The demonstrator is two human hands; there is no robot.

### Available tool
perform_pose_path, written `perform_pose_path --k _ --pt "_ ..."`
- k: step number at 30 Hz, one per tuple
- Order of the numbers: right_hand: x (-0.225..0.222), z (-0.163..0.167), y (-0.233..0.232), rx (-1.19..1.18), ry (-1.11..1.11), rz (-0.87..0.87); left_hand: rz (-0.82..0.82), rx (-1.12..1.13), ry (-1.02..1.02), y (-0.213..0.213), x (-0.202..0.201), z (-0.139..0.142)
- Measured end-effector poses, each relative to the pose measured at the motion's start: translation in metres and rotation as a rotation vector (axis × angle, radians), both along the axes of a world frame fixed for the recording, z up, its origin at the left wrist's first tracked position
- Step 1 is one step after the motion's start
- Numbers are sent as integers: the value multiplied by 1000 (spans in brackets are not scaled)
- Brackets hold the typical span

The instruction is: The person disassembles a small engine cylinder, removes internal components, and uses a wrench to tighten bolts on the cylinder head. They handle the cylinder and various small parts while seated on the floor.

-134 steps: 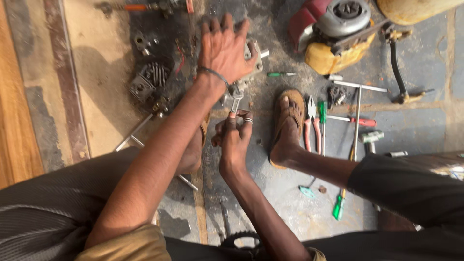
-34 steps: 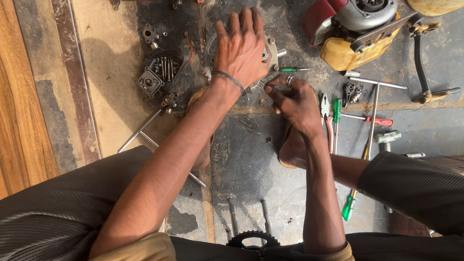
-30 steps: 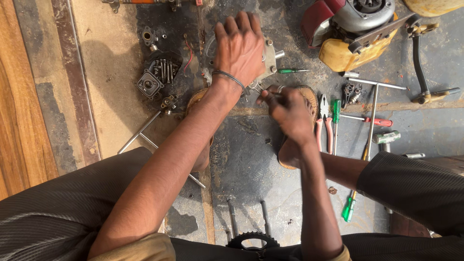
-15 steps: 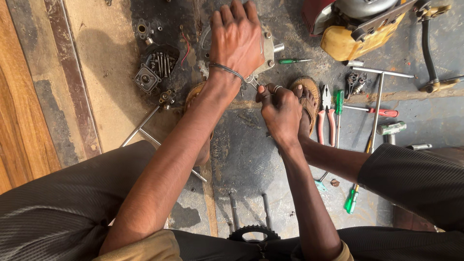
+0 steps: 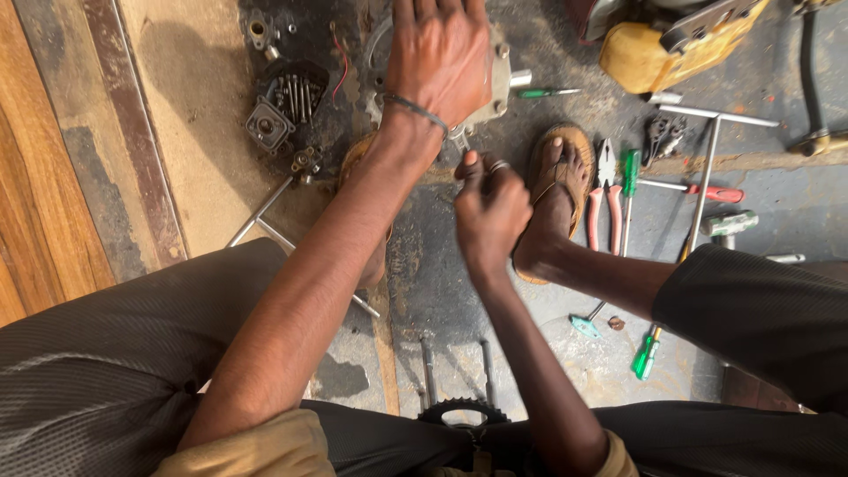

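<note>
Work surface is a stained concrete floor (image 5: 786, 190), with wooden boards (image 5: 35, 177) well to the left of the left hand (image 5: 439, 55). A pale metal casing (image 5: 497, 84) lies under that hand. Left of it sit a finned engine part (image 5: 296, 88) and a square fitting (image 5: 265, 125). Right of the right hand (image 5: 488, 212) lie red-handled pliers (image 5: 603, 190), a green screwdriver (image 5: 629, 181) and a T-handled wrench (image 5: 707, 168). Above these rests a yellow machine (image 5: 667, 49), possibly a small engine unit.
</note>
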State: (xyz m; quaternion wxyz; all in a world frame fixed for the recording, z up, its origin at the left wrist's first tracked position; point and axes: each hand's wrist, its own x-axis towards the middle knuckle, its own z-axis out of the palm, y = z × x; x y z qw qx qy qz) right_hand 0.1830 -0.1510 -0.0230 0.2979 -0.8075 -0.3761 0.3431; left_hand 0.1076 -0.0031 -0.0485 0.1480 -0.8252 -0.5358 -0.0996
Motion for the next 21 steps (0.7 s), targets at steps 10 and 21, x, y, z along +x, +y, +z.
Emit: perform_pose_path --k 10,21 --pt "-56 -25 -19 327 358 -61 -414 -149 107 8 -9 9" --pt "-100 -30 -18 381 733 34 -18 -263 -279 -9 10 8"
